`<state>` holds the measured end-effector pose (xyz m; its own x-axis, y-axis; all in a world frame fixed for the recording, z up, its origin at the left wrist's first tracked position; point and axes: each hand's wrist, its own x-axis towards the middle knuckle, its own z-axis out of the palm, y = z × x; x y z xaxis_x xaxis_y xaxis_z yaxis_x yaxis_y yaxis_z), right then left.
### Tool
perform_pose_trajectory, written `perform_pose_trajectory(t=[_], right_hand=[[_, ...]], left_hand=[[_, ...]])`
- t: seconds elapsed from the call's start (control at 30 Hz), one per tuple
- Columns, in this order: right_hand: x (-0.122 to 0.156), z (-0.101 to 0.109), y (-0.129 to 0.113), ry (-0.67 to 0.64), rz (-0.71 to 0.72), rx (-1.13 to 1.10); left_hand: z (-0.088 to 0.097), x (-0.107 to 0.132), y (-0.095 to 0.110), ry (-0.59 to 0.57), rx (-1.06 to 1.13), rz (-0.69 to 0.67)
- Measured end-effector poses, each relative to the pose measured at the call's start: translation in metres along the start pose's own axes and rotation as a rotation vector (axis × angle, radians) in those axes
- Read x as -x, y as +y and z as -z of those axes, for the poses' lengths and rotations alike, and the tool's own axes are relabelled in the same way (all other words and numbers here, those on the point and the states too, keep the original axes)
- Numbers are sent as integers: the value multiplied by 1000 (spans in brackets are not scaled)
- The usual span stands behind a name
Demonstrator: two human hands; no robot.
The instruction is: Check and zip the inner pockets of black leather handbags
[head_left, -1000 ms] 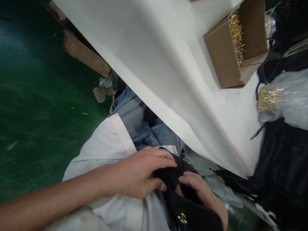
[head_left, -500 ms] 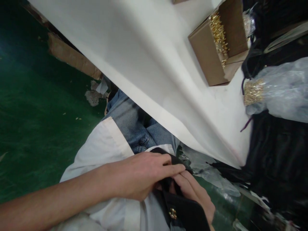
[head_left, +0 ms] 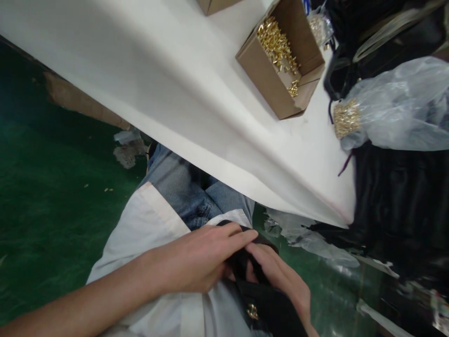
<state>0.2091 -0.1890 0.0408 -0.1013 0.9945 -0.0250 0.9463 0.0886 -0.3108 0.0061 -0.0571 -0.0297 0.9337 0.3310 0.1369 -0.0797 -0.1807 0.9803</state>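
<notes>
A black bag (head_left: 277,309) with a small gold-coloured clasp lies against my white shirt, low in the head view. My left hand (head_left: 206,252) reaches across from the left, its fingers bent over the bag's black strap and upper edge. From the right, my right hand (head_left: 282,276) grips the same part, thumb and fingers closed round the black material. The fingertips of both hands meet at the strap. What lies beneath the fingers is hidden.
A white-covered table (head_left: 196,112) slants across in front of my lap. On it stands an open cardboard box (head_left: 261,77) of small gold-coloured metal pieces. A clear plastic bag (head_left: 396,107) with similar pieces lies on black material at right. Plastic scraps (head_left: 315,238) hang below the table edge.
The view has shifted, so the table and box appear farther left. Both hands keep hold of the black bag in nearly the same pose.
</notes>
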Motion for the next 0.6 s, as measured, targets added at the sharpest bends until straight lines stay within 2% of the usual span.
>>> perform_pose_trajectory(t=[0.07, 0.13, 0.23, 0.33, 0.4, 0.5, 0.6], right_hand=[[5, -3, 1, 15, 54, -12], [5, -2, 3, -25, 127, -43], [-4, 6, 4, -162, 251, -102], [-17, 13, 0, -165, 358, -159], [-22, 13, -5, -102, 278, -199], [-22, 6, -11, -36, 51, -175], [-15, -1, -14, 23, -2, -135]], left_hand=[[-3, 3, 1, 7, 34, 7], [-1, 6, 3, -15, 64, 22], [12, 8, 6, -50, 132, 32], [28, 7, 11, -55, 239, 20], [32, 4, 15, -31, 240, 46], [30, -1, 19, -5, 62, 104], [28, -4, 22, -68, -105, 95]])
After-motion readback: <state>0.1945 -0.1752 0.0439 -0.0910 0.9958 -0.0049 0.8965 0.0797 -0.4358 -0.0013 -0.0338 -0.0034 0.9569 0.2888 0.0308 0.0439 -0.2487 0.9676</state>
